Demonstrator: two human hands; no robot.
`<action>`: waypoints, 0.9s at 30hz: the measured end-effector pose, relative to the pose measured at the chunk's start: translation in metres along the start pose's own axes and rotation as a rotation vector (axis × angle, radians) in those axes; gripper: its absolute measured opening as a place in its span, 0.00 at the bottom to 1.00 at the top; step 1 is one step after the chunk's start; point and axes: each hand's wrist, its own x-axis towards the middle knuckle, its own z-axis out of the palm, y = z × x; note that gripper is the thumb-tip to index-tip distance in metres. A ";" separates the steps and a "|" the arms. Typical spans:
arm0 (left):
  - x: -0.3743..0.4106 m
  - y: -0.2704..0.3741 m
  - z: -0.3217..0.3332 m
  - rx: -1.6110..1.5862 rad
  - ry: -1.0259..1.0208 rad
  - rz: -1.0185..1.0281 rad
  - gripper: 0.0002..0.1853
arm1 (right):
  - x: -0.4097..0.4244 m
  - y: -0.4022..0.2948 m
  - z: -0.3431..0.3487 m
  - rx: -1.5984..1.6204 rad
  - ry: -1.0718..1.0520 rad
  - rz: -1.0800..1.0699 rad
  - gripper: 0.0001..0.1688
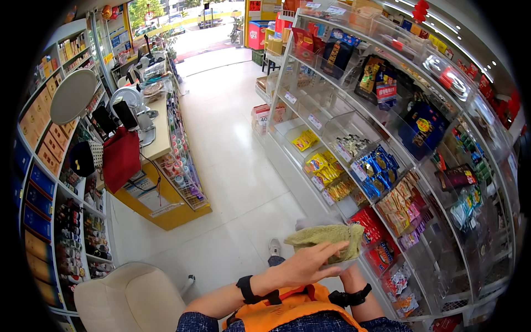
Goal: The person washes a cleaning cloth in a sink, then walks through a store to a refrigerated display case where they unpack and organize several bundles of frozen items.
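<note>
A folded yellow-green towel (323, 239) is in front of my orange apron, close to the snack rack. My left hand (309, 262) lies over its near side, fingers stretched along the cloth and holding it. Behind the towel is a blurred, see-through plastic piece (309, 223), perhaps a container; its shape is hard to tell. My right hand (346, 270) is under the towel and the plastic, mostly hidden, so its grip cannot be made out. Black straps circle both wrists.
To the right, a curved rack holds clear bins (344, 153) of wrapped snacks. On the left are a yellow-sided counter (166, 216) with a draped red cloth (121, 155), and a beige chair (130, 296). Tiled floor (224, 174) runs toward the bright doorway.
</note>
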 end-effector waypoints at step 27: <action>0.226 -0.365 -0.687 -0.656 1.122 -0.317 0.11 | 0.700 -0.264 0.185 0.094 -0.242 0.232 0.29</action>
